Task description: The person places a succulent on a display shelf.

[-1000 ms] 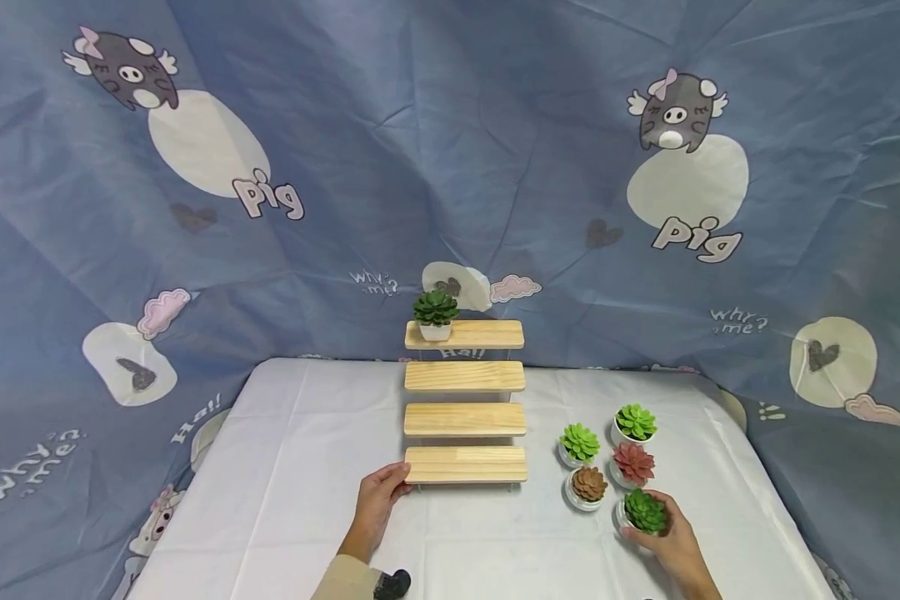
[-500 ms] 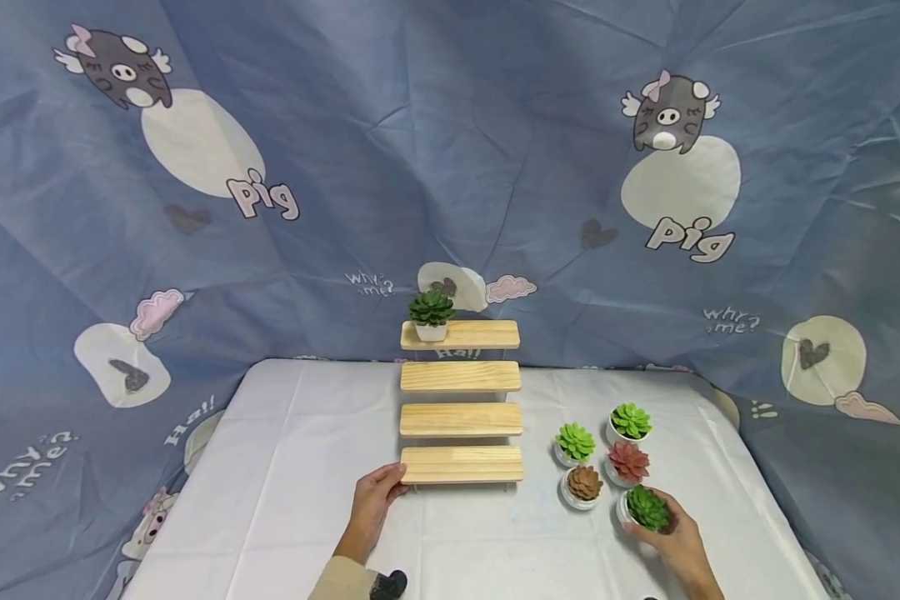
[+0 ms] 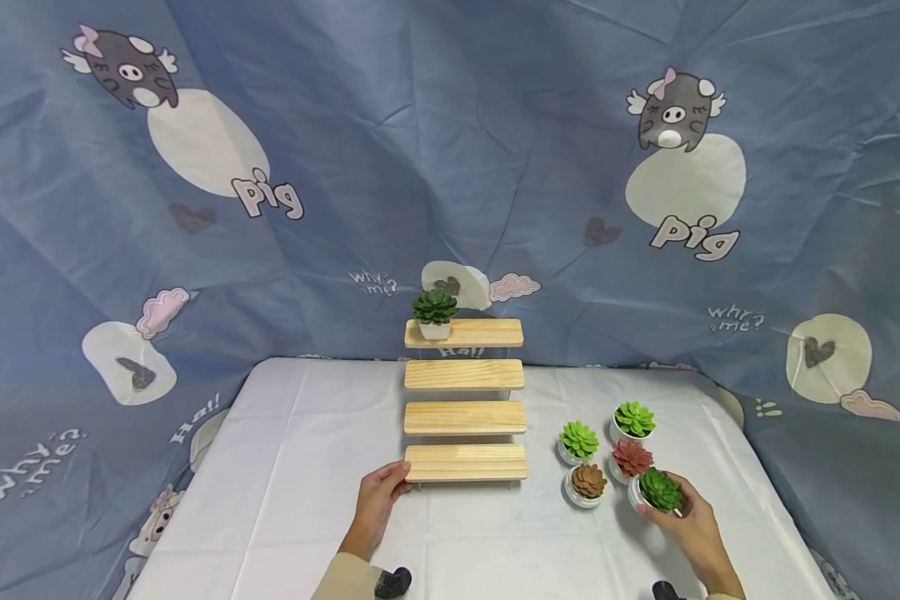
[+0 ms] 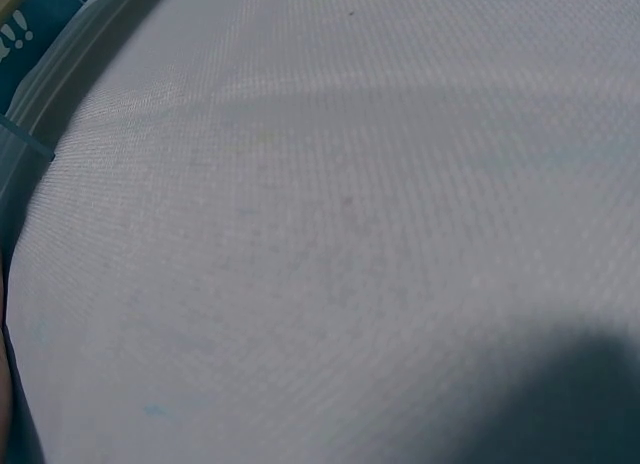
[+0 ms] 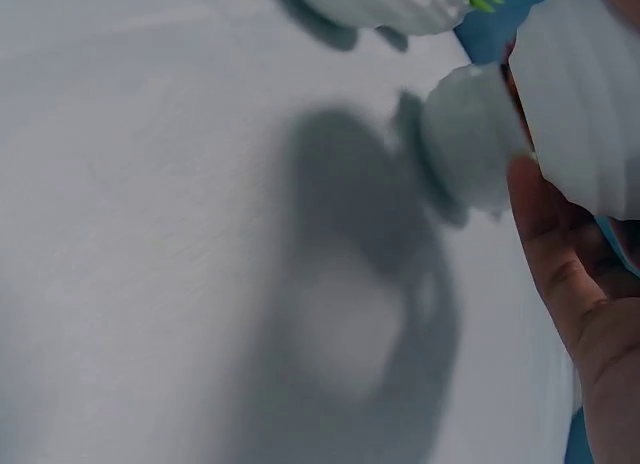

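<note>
A four-step wooden display shelf (image 3: 465,463) stands mid-table, bearing one dark green succulent in a square white pot (image 3: 435,315) at the left of its top board. My left hand (image 3: 377,504) grips the left end of the lowest board, thumb on top. To the right, my right hand (image 3: 692,521) holds a potted green succulent (image 3: 658,490) by its round white pot, which hovers above the cloth and tilts a little. In the right wrist view, the ribbed side of that white pot (image 5: 585,109) is against the fingers. The left wrist view misses the left hand's grip.
Near the right hand stand a red succulent (image 3: 632,460), a brown one (image 3: 588,485) and two bright green ones, the nearer-left plant (image 3: 578,442) and the back plant (image 3: 634,421). White cloth (image 3: 307,467) covers the table; a blue printed curtain (image 3: 450,167) hangs around it.
My right hand has lifted the green succulent off the cloth and shifted it slightly right and away from me. The left hand keeps its hold on the shelf.
</note>
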{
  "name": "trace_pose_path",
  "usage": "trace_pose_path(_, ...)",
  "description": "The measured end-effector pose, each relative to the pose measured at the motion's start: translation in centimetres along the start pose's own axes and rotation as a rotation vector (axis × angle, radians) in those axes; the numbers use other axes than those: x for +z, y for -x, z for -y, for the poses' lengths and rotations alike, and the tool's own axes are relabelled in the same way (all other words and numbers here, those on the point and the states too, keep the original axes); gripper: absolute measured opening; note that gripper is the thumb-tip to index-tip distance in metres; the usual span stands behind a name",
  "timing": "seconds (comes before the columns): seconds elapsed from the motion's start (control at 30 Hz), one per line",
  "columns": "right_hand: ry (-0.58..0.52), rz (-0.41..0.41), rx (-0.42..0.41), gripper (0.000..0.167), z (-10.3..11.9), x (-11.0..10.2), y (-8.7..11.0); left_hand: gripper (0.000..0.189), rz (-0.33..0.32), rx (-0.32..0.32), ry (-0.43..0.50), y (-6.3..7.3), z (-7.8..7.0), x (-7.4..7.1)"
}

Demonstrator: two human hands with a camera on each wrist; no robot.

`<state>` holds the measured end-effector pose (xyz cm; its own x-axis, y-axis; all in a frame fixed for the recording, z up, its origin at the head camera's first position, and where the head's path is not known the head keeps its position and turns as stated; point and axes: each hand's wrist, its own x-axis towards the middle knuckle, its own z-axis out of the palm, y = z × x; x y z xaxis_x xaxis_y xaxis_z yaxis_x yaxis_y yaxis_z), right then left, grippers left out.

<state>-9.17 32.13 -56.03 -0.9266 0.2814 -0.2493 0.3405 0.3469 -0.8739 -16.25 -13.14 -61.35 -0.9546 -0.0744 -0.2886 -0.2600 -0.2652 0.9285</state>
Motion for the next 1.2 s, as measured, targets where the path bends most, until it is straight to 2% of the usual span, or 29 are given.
trace_pose_path(0.47,-0.087,-0.042,-0.021,0.079,3.0,0.0,-0.5,0.031,0.001,-0.013,-0.003,0.1,-0.1,0.0)
trace_pose_path(0.73,-0.09,-0.034,-0.129,0.077,4.9,0.4,-1.5,0.027,0.004,-0.027,0.002,0.1,-0.3,0.0)
trace_pose_path(0.87,-0.139,0.005,-0.184,0.078,5.9,0.8,-1.9,0.025,0.018,-0.032,0.008,0.8,-1.3,0.3)
trace_pose_path(1.0,-0.254,0.072,-0.214,0.074,6.9,1.4,-2.4,0.025,0.026,-0.028,0.008,1.5,-2.3,0.6)
trace_pose_path(1.13,-0.315,0.133,-0.202,0.079,8.0,2.2,-2.9,0.027,0.018,-0.028,0.01,0.6,-1.0,0.2)
trace_pose_path(1.2,-0.304,0.146,-0.197,0.08,8.6,2.5,-3.2,0.028,0.009,-0.028,0.004,0.0,-0.3,0.0)
